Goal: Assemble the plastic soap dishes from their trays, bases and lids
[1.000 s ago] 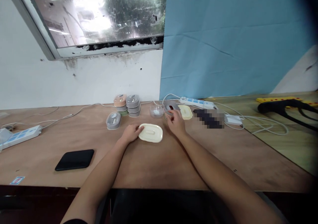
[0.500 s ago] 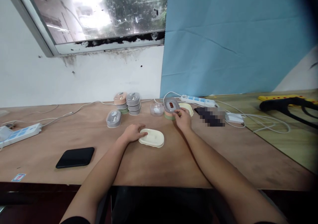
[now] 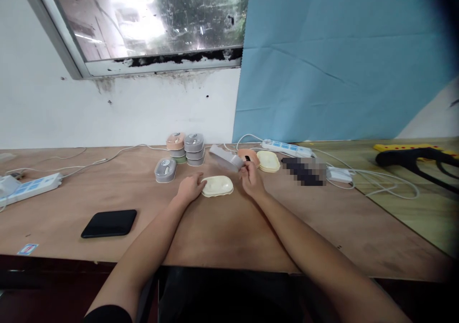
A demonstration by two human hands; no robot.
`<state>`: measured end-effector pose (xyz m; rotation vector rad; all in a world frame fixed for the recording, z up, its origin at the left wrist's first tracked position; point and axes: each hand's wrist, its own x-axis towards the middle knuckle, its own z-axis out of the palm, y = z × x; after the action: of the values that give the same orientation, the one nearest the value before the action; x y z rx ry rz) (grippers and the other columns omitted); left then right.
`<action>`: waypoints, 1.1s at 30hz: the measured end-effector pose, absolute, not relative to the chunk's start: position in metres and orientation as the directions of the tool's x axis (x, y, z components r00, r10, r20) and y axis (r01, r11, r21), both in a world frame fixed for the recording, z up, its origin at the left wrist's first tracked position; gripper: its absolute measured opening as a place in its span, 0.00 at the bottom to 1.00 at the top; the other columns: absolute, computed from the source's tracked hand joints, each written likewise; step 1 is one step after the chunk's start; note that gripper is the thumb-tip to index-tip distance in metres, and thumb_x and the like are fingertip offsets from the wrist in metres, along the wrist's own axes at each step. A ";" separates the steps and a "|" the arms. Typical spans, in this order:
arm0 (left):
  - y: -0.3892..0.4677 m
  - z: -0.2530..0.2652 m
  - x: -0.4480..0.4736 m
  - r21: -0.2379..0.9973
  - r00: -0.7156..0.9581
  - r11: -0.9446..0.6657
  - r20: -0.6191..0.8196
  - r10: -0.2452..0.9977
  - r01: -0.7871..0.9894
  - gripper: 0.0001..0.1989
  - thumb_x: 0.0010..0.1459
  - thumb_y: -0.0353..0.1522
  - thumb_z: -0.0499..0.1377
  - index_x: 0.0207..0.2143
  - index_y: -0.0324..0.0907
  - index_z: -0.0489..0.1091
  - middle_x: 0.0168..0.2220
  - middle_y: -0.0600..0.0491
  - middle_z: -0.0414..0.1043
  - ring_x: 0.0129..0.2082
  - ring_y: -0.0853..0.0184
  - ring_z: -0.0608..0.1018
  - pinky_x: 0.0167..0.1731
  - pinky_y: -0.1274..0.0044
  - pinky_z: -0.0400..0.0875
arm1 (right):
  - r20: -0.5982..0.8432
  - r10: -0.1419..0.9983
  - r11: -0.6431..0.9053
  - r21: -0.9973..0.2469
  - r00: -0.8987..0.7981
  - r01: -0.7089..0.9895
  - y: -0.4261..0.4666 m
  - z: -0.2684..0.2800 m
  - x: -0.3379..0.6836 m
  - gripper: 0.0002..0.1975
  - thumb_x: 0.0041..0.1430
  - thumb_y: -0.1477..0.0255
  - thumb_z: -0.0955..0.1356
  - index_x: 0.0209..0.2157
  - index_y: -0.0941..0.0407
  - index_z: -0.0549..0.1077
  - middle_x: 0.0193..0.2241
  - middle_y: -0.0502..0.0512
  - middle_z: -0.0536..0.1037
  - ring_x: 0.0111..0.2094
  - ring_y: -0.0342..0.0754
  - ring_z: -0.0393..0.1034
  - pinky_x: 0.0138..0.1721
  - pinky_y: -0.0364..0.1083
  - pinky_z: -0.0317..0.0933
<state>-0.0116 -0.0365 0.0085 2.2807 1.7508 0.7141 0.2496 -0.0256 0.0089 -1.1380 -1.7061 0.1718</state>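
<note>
My left hand (image 3: 190, 187) rests at the left end of a cream oval tray (image 3: 217, 186) on the table, its thumb and fingers closed on the edge. In my right hand (image 3: 251, 179) is a grey oval lid (image 3: 227, 157), raised and tilted, pinched at its right end. Just behind that hand sits a peach oval lid (image 3: 249, 156) with a dark slot. A stack of cream trays (image 3: 268, 161) lies to its right. The grey lid covers whatever stands directly behind it.
Stacked oval boxes (image 3: 194, 143) stand near the wall, with a single grey box (image 3: 165, 170) in front. A black phone (image 3: 109, 223) lies at left. Power strips (image 3: 287, 147), white cables, a charger (image 3: 339, 174) and a blurred dark item (image 3: 303, 171) are around the table.
My right hand has lifted the grey lid off the stack and brought it left, uncovering the peach lid. My left hand and the cream tray have shifted slightly away from me.
</note>
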 end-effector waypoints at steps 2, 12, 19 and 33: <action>-0.038 0.010 -0.011 0.464 0.172 -0.297 0.293 0.941 0.834 0.28 0.58 0.44 0.54 0.58 0.42 0.60 0.35 0.49 0.76 0.37 0.59 0.77 0.35 0.72 0.68 | 0.607 0.792 0.529 -0.624 -0.071 0.575 -0.034 0.010 0.238 0.15 0.64 0.58 0.55 0.38 0.53 0.64 0.25 0.52 0.73 0.27 0.50 0.68 0.31 0.48 0.62; -0.044 0.018 -0.007 0.572 0.134 -0.405 0.456 0.880 0.713 0.33 0.57 0.47 0.55 0.60 0.41 0.54 0.42 0.48 0.73 0.32 0.66 0.75 0.36 0.74 0.68 | 0.205 0.971 0.187 -0.972 -0.120 -0.146 -0.047 0.018 0.203 0.22 0.56 0.46 0.60 0.31 0.52 0.57 0.12 0.41 0.65 0.13 0.44 0.66 0.15 0.40 0.58; -0.044 0.020 -0.015 0.564 0.187 -0.536 0.559 0.808 0.629 0.31 0.56 0.46 0.57 0.59 0.42 0.58 0.47 0.46 0.70 0.30 0.69 0.72 0.37 0.74 0.69 | 0.024 0.994 -0.012 -0.942 -0.104 -0.334 -0.040 0.023 0.210 0.18 0.57 0.53 0.64 0.38 0.52 0.61 0.18 0.43 0.71 0.15 0.44 0.70 0.15 0.41 0.64; -0.046 0.024 -0.012 0.510 0.271 -0.493 0.449 0.851 0.704 0.38 0.47 0.51 0.62 0.58 0.45 0.61 0.40 0.50 0.69 0.32 0.66 0.72 0.37 0.74 0.68 | 0.092 0.992 0.092 -0.996 0.087 0.005 -0.028 0.008 0.221 0.20 0.59 0.59 0.61 0.48 0.54 0.69 0.12 0.43 0.66 0.09 0.43 0.59 0.10 0.41 0.53</action>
<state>-0.0124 -0.0461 0.0244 2.3290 1.4506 1.0300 0.2208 -0.0276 0.0080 -1.1822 -1.1880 1.0767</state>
